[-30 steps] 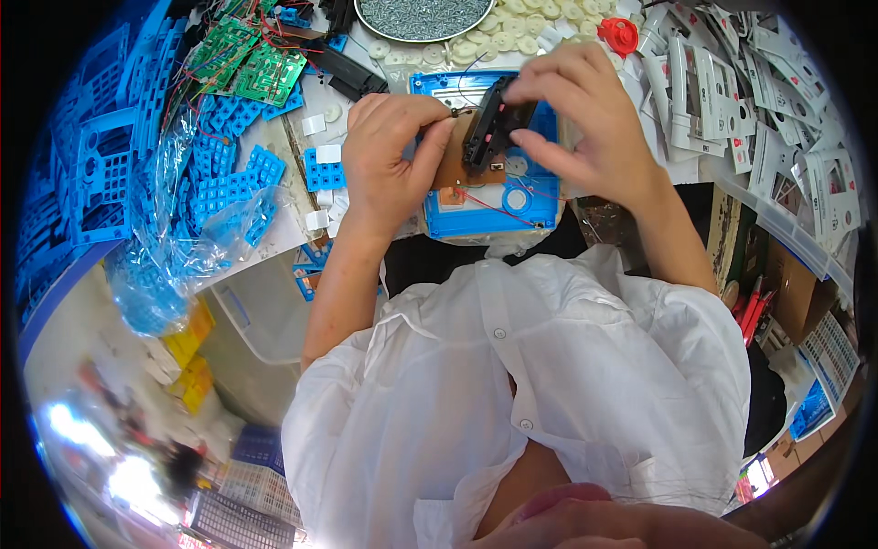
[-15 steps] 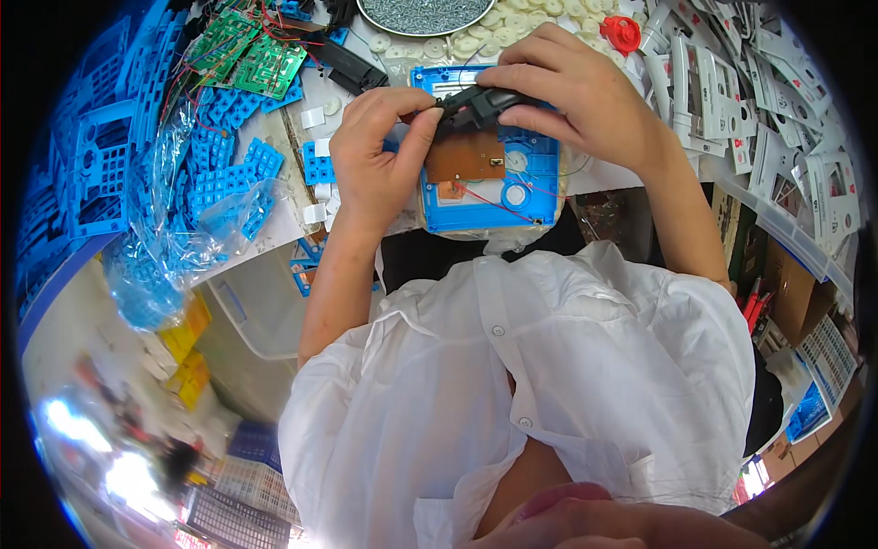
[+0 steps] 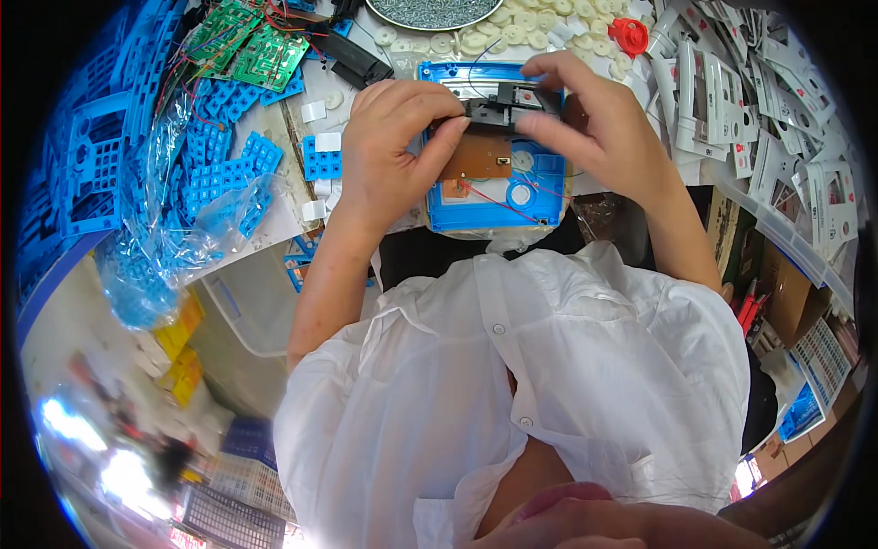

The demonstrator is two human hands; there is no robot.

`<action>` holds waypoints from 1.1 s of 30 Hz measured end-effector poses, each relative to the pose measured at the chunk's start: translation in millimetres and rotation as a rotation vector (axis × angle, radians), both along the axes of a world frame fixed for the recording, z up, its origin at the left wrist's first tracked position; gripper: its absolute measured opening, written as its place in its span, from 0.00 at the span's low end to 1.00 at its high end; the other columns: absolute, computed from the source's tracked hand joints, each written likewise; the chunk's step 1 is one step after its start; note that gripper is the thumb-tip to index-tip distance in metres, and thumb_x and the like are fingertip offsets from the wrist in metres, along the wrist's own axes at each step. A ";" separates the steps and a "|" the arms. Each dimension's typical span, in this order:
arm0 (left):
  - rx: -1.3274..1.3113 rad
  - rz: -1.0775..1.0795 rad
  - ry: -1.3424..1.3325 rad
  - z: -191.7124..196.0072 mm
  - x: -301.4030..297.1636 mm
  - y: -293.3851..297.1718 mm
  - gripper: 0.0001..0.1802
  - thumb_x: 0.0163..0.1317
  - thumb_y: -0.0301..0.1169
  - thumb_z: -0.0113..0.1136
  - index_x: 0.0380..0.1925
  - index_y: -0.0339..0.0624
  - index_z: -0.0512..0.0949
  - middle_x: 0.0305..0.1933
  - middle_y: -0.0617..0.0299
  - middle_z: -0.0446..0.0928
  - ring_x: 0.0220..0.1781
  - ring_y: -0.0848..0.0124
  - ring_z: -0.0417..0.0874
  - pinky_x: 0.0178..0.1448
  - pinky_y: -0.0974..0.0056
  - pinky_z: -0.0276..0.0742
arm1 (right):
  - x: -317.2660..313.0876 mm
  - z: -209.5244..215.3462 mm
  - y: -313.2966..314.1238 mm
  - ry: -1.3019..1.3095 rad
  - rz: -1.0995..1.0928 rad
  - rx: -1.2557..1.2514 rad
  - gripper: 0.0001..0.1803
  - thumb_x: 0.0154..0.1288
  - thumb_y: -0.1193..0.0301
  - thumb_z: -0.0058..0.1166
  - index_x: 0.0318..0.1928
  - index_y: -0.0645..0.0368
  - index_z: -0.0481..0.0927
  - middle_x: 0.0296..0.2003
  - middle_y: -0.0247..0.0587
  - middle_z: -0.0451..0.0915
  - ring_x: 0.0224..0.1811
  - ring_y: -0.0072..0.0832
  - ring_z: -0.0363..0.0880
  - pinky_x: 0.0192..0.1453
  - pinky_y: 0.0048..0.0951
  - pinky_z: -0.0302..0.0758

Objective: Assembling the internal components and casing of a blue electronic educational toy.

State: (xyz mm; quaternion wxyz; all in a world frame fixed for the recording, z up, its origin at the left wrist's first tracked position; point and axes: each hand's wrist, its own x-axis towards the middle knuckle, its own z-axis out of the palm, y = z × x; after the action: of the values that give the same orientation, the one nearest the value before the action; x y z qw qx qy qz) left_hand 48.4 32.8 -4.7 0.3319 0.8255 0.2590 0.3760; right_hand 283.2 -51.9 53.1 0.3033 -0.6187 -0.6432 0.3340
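While over blue casing [image 3: 494, 197] (open), both hands, left hand [image 3: 393, 146] and right hand [image 3: 594, 128], on black part [image 3: 498, 105]

Your blue plastic housing [image 3: 494, 206] lies open and flat at twelve o'clock, a brown circuit board [image 3: 477, 157] seated inside with red wires trailing toward five o'clock. A black plastic part [image 3: 498, 102] sits across its upper half, pinched at both ends.

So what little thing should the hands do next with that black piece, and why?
Probably press the small black plastic piece down into the upper part of the open blue plastic case. The left hand and right hand pinch it at either end, right over the case, just above the brown circuit board and red wires. It looks lined up but not clearly seated.
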 end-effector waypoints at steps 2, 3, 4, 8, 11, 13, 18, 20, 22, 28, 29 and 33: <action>0.025 -0.001 0.016 -0.6 1.7 1.4 0.06 0.57 0.28 0.72 0.34 0.45 0.85 0.40 0.63 0.86 0.43 0.61 0.85 0.54 0.57 0.75 | 1.4 -4.4 -3.5 0.011 0.023 0.087 0.20 0.65 0.69 0.67 0.55 0.59 0.79 0.45 0.47 0.83 0.39 0.39 0.85 0.42 0.34 0.83; 0.022 0.002 0.019 -0.3 2.3 2.0 0.06 0.57 0.28 0.72 0.34 0.45 0.85 0.39 0.63 0.86 0.43 0.61 0.85 0.53 0.57 0.75 | 4.1 -6.7 -4.2 -0.020 0.057 0.098 0.22 0.63 0.70 0.69 0.56 0.59 0.79 0.47 0.47 0.82 0.40 0.39 0.85 0.42 0.32 0.83; 0.020 0.007 0.024 0.5 2.2 2.6 0.06 0.57 0.28 0.72 0.34 0.46 0.85 0.39 0.63 0.86 0.43 0.61 0.84 0.53 0.57 0.74 | 6.7 -8.6 -4.4 -0.050 0.092 0.109 0.24 0.62 0.72 0.70 0.57 0.59 0.79 0.48 0.47 0.81 0.40 0.38 0.85 0.43 0.31 0.84; 0.038 -0.014 0.045 7.8 2.0 5.8 0.05 0.58 0.28 0.71 0.35 0.46 0.85 0.39 0.64 0.86 0.43 0.62 0.84 0.54 0.57 0.74 | 13.9 -13.7 -4.8 -0.024 0.141 0.177 0.23 0.61 0.71 0.71 0.56 0.61 0.81 0.46 0.45 0.82 0.39 0.35 0.85 0.42 0.28 0.84; 0.037 -0.057 0.095 15.6 3.8 10.8 0.04 0.59 0.28 0.70 0.35 0.47 0.85 0.39 0.65 0.85 0.43 0.62 0.84 0.55 0.57 0.73 | 17.8 -10.9 -6.3 0.034 0.189 0.075 0.23 0.60 0.72 0.72 0.56 0.62 0.82 0.47 0.44 0.83 0.39 0.33 0.85 0.41 0.28 0.84; 0.071 -0.102 0.140 19.2 4.0 14.7 0.04 0.59 0.28 0.69 0.35 0.47 0.85 0.38 0.65 0.85 0.42 0.62 0.84 0.56 0.56 0.72 | 16.9 -15.2 -6.4 0.034 0.245 -0.011 0.25 0.58 0.74 0.74 0.57 0.62 0.84 0.50 0.42 0.84 0.41 0.28 0.85 0.40 0.25 0.83; 0.070 -0.213 0.235 30.7 1.2 25.2 0.06 0.57 0.24 0.70 0.36 0.42 0.85 0.40 0.60 0.85 0.43 0.59 0.84 0.56 0.57 0.74 | 12.3 -19.3 -7.1 0.028 0.165 0.105 0.23 0.59 0.69 0.72 0.54 0.63 0.83 0.47 0.44 0.82 0.40 0.36 0.85 0.43 0.30 0.84; 0.058 -0.240 0.239 32.8 -0.1 28.2 0.06 0.57 0.24 0.70 0.36 0.42 0.85 0.39 0.60 0.85 0.44 0.60 0.84 0.56 0.57 0.74 | 12.8 -20.4 -6.7 0.039 0.171 0.096 0.23 0.59 0.69 0.73 0.53 0.64 0.83 0.47 0.44 0.82 0.40 0.36 0.85 0.43 0.30 0.85; 0.051 -0.256 0.270 35.9 -0.1 30.3 0.06 0.57 0.24 0.69 0.36 0.42 0.85 0.39 0.59 0.85 0.43 0.59 0.85 0.55 0.57 0.74 | 13.1 -19.9 -5.1 0.033 0.190 0.079 0.23 0.59 0.69 0.73 0.53 0.63 0.83 0.47 0.44 0.81 0.41 0.36 0.85 0.43 0.30 0.85; 0.031 -0.339 0.337 43.0 6.6 38.4 0.05 0.57 0.24 0.67 0.34 0.41 0.83 0.35 0.57 0.81 0.41 0.55 0.84 0.50 0.56 0.75 | 11.4 -15.9 -2.9 0.066 0.203 0.010 0.25 0.60 0.69 0.72 0.58 0.60 0.83 0.45 0.43 0.81 0.39 0.35 0.84 0.43 0.29 0.84; 0.037 -0.355 0.352 44.4 7.2 39.7 0.05 0.57 0.24 0.67 0.33 0.40 0.82 0.34 0.57 0.81 0.41 0.54 0.83 0.49 0.56 0.75 | 11.0 -15.6 -2.2 0.055 0.220 0.020 0.25 0.60 0.69 0.72 0.58 0.59 0.83 0.45 0.42 0.81 0.39 0.34 0.84 0.42 0.29 0.84; 0.016 -0.398 0.330 44.8 11.0 40.8 0.05 0.55 0.23 0.67 0.32 0.39 0.81 0.32 0.56 0.79 0.38 0.53 0.82 0.44 0.54 0.76 | 11.3 -17.0 0.2 0.029 0.259 0.050 0.25 0.60 0.69 0.72 0.59 0.57 0.84 0.44 0.41 0.81 0.38 0.34 0.84 0.42 0.30 0.83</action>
State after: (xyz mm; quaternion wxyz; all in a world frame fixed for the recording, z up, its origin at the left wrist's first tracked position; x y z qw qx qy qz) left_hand 59.4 73.6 40.1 0.3460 0.9130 0.1392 0.1654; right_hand 294.5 -51.7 36.1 0.2825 -0.5179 -0.7213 0.3630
